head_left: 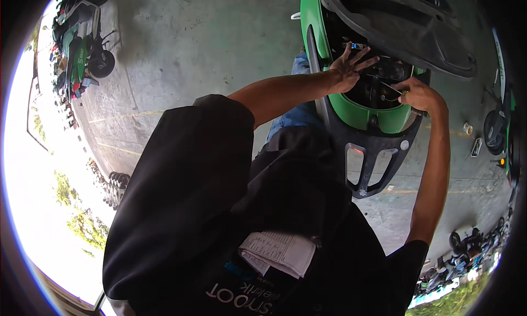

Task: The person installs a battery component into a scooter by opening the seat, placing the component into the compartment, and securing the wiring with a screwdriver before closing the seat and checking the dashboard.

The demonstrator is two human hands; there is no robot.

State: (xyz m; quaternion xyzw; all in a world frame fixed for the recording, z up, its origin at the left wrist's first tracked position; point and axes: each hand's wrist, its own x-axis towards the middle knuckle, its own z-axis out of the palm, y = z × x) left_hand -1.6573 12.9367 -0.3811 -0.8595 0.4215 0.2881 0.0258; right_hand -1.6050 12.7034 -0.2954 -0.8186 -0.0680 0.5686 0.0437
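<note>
A green scooter (354, 114) stands in front of me with its black seat (395, 28) lifted, and its under-seat compartment lies open below. My left hand (347, 73) is over the compartment's left edge, fingers spread and nothing in them. From the right, my right hand (420, 95) reaches in, closed around a screwdriver (391, 89). Its thin shaft points left into the compartment; the handle is mostly hidden by my fingers. Dark parts and thin wires (383, 96) show inside the compartment, too shadowed to make out fully. Whether the tip touches anything, I cannot tell.
Behind the compartment extends a black rear rack (370, 168). Another green scooter (79, 58) is at the far left, and a dark wheel (495, 132) at the right. A small tub (467, 128) sits on the grey floor (203, 41). More scooters (461, 255) line the lower right.
</note>
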